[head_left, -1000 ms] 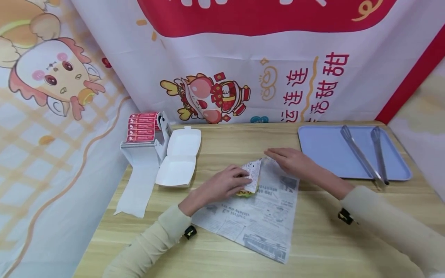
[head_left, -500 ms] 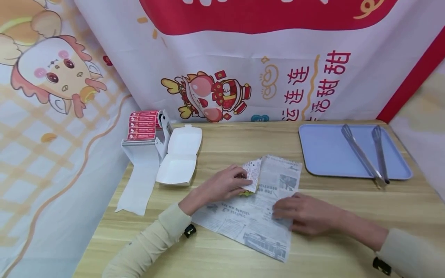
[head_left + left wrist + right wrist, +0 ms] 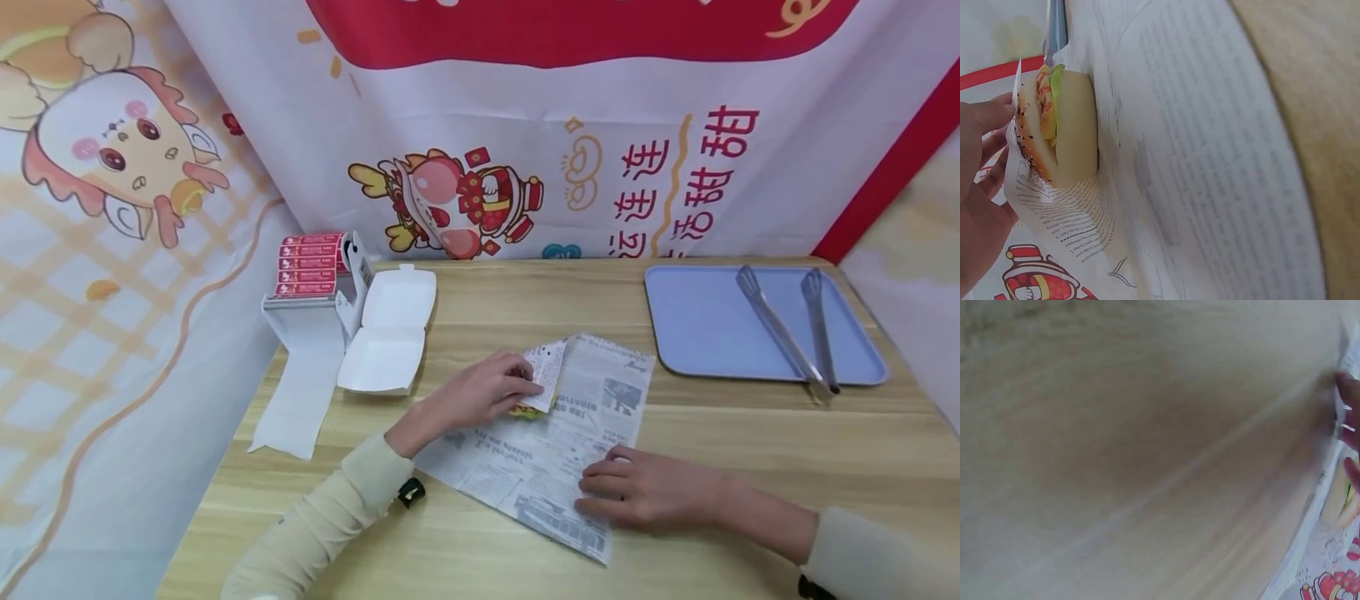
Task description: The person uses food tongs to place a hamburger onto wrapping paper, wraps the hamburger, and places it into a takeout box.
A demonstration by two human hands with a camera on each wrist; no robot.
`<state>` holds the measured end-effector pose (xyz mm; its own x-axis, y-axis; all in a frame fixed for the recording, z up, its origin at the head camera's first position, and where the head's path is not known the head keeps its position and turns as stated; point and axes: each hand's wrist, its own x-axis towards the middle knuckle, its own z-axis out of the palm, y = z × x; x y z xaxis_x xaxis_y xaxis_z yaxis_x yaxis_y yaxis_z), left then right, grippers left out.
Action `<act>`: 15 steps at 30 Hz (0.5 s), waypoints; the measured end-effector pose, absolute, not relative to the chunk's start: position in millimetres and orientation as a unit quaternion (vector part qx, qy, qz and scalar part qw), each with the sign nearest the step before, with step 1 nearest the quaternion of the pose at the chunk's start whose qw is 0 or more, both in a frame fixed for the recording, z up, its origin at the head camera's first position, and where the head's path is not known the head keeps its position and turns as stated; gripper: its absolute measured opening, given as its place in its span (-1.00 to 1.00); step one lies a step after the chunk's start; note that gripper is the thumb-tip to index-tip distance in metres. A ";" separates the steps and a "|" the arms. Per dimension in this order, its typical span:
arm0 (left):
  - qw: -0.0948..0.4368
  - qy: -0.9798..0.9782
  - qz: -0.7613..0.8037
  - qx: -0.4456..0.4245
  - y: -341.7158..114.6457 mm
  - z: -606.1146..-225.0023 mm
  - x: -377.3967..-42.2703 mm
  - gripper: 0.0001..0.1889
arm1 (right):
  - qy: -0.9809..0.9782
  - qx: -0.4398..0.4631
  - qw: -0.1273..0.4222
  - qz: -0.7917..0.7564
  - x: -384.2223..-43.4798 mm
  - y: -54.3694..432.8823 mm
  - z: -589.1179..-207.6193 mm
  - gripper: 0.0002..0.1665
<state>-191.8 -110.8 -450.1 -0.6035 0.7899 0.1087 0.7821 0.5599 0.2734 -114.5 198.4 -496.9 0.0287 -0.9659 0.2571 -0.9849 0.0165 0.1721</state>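
A newspaper-print wrapping paper [image 3: 517, 467] lies on the table with its far-left corner folded over a burger [image 3: 530, 412]. The left wrist view shows the burger [image 3: 1077, 128] from the side: a bun topped with black and white seeds, green lettuce and an orange-yellow filling. My left hand [image 3: 480, 390] rests on the folded flap [image 3: 546, 375], its fingers pressing it against the bun's top. At the paper's right edge, my right hand [image 3: 645, 490] pinches the sheet; its thumb is hidden in the head view. In the right wrist view, the fingers [image 3: 1350, 394] show at the paper's edge.
An open white clamshell box [image 3: 386, 358] stands left of the paper. Beside it is a label dispenser [image 3: 311, 275] with red labels and a hanging white strip [image 3: 296, 408]. A blue tray [image 3: 708, 325] with metal tongs [image 3: 780, 333] sits at the back right.
My right hand has come from the paper's far corner down to its right edge, and that edge has shifted slightly left. The left hand has stayed on the flap.
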 end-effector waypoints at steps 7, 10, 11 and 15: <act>0.005 0.883 0.161 0.440 -109.9 -452.1 -193.0 -0.71 | -0.677 0.717 0.160 0.044 -100.5 194.9 -503.5 -0.50; 0.000 0.884 0.166 0.438 -110.2 -453.5 -193.0 -0.71 | -0.684 0.711 0.160 0.042 -95.7 192.7 -504.6 -0.53; 0.000 0.884 0.166 0.437 -110.1 -453.6 -192.9 -0.71 | -0.682 0.710 0.168 0.043 -94.5 191.3 -505.1 -0.57; 0.002 0.885 0.164 0.436 -109.1 -453.1 -192.6 -0.70 | -0.673 0.710 0.205 0.047 -91.5 187.2 -506.5 -0.73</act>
<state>-192.6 -109.1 -453.1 -0.6203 0.7719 0.1391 0.7704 0.5663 0.2930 -91.5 187.2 -506.5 0.0910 -0.9353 0.3419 -0.9738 -0.0117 0.2272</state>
